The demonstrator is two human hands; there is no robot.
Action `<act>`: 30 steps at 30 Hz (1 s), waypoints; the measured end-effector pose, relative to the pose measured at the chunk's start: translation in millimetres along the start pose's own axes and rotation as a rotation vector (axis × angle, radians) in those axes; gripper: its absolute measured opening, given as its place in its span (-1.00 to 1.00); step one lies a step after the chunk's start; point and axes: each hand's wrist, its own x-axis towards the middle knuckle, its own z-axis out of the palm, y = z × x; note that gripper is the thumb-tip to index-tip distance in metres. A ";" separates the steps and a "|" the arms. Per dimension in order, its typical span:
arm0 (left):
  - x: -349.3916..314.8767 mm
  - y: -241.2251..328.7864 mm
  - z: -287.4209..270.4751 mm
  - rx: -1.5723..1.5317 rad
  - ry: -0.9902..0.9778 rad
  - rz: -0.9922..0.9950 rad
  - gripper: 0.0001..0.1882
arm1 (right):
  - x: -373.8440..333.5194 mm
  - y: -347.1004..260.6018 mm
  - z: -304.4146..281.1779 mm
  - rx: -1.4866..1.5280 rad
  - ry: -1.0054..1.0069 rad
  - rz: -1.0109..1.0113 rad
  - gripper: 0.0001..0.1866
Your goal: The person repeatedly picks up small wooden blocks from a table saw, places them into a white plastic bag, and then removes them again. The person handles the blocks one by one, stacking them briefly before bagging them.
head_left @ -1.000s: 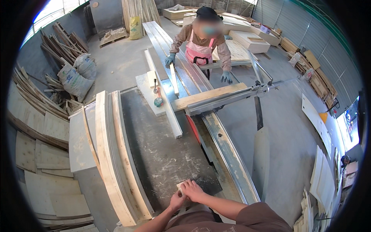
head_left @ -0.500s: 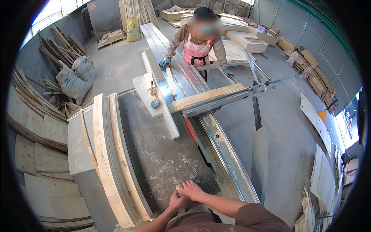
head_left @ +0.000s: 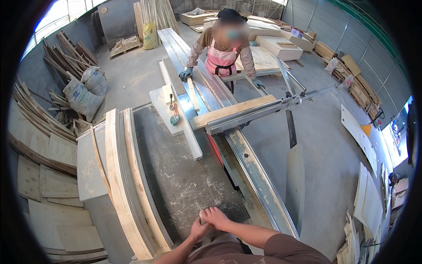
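My left hand (head_left: pixel 199 229) and my right hand (head_left: pixel 214 218) are together at the near edge of a dark, sawdust-strewn saw table (head_left: pixel 187 185). Both look closed, fingers curled against each other. A small pale bit shows between them, too little to name. Farther up the table lies a long metal fence (head_left: pixel 187 125), with a green tape measure (head_left: pixel 175 119) beside it. A wooden board (head_left: pixel 237 112) rests along the metal crosscut bar (head_left: pixel 246 119), well beyond my hands.
Long stacked wood strips (head_left: pixel 121 176) lie along the table's left side. Across the sliding rail (head_left: pixel 263 185), a co-worker in a pink apron (head_left: pixel 222 61) stands with one gloved hand (head_left: pixel 186 74) by a narrow wood strip (head_left: pixel 192 94). Filled sacks (head_left: pixel 83 97) stand at left.
The view has shifted very slightly. My hands stay together in the same place, and the co-worker keeps the same pose.
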 end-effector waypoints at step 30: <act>8.7 -1.5 -14.8 -0.267 -0.064 0.040 -0.23 | -15.6 9.1 30.0 0.924 -0.102 0.689 -0.06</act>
